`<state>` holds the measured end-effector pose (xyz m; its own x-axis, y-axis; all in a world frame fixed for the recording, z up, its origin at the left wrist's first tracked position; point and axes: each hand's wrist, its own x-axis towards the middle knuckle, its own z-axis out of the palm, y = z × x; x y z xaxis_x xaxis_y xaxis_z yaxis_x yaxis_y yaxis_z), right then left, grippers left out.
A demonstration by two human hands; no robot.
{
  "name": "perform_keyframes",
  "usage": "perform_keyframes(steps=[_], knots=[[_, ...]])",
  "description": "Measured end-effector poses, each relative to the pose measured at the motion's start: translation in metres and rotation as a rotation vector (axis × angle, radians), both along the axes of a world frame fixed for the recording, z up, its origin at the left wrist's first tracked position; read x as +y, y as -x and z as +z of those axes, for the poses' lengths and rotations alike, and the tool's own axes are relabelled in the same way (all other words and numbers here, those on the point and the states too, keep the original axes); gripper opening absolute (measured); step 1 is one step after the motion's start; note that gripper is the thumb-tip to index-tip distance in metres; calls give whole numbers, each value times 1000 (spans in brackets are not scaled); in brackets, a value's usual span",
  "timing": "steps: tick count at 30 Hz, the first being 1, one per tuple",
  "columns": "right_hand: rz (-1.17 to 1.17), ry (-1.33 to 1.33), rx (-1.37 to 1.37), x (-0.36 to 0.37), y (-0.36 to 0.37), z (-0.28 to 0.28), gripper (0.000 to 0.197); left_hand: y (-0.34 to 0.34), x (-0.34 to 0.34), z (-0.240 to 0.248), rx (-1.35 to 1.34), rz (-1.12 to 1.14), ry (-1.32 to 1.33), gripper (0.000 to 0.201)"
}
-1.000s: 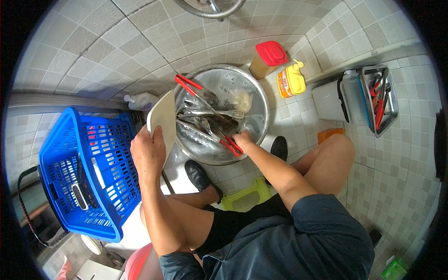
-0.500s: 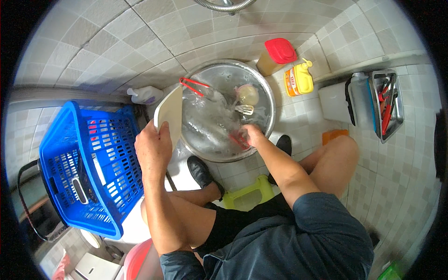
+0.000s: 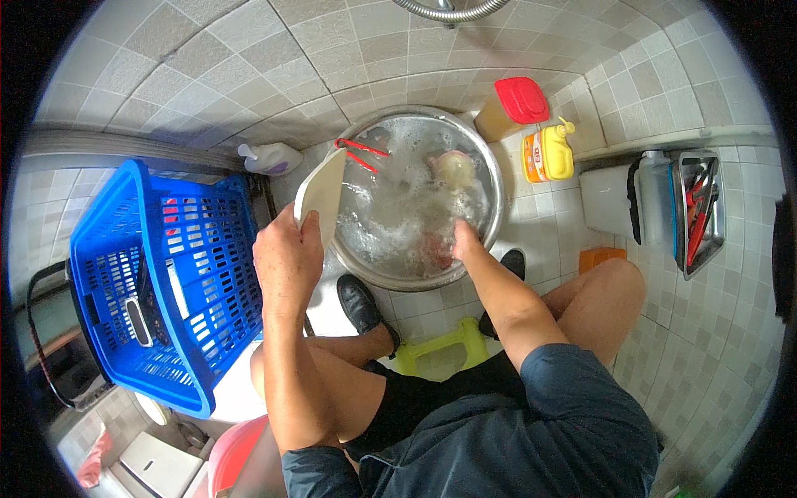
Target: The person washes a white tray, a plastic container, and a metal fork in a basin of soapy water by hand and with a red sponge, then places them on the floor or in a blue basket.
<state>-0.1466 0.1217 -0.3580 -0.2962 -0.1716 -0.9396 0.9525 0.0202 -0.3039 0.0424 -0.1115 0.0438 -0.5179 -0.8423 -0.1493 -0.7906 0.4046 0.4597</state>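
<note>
Tiled floor [image 3: 689, 365], tiled walls [image 3: 290, 50], tight corner. Nearest: lime-green stool [image 3: 455, 336] between the person's legs, black shoes [image 3: 360, 303] either side. Blue slotted basket [image 3: 137, 353] to the left, a few items inside.

Left hand [image 3: 286, 257]: grasping a cream flat board [image 3: 324, 191], thumb on its face, board tilted near-upright at the left edge of the round metal basin [image 3: 497, 199]. Can't tell if board touches the rim.

Right hand [image 3: 466, 239]: at the basin's near-right side, fingertips in the cloudy water [image 3: 386, 207]. Grip hidden; can't tell if it's holding anything. Blurry reddish shape [image 3: 437, 247] under the surface just beside it.

Farther up in the basin: pale round item [image 3: 455, 169] on the right, red handles [image 3: 360, 157] on the left, near the board's top.

Past the basin: white bottle [image 3: 271, 158] left; yellow pump bottle [image 3: 548, 153] and red-lidded container [image 3: 521, 101] right. Metal hose [image 3: 452, 13] farthest, at the wall.
</note>
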Motion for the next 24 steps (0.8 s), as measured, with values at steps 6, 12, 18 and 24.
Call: perform_keyframes(steps=[6,12,18,24], knots=[[104,-149,4,-8,-9,3,40,-9,-1,4,-53,23,1,27],[1258,-710,499,-10,8,13,33,1,1,2,-2,-33,16,26],[2197,-1020,781,-20,-9,57,22,-8,-2,4,8,-26,16,25],[1261,-857,818,-1,-1,62,21,-11,-6,10,16,-4,51,25]])
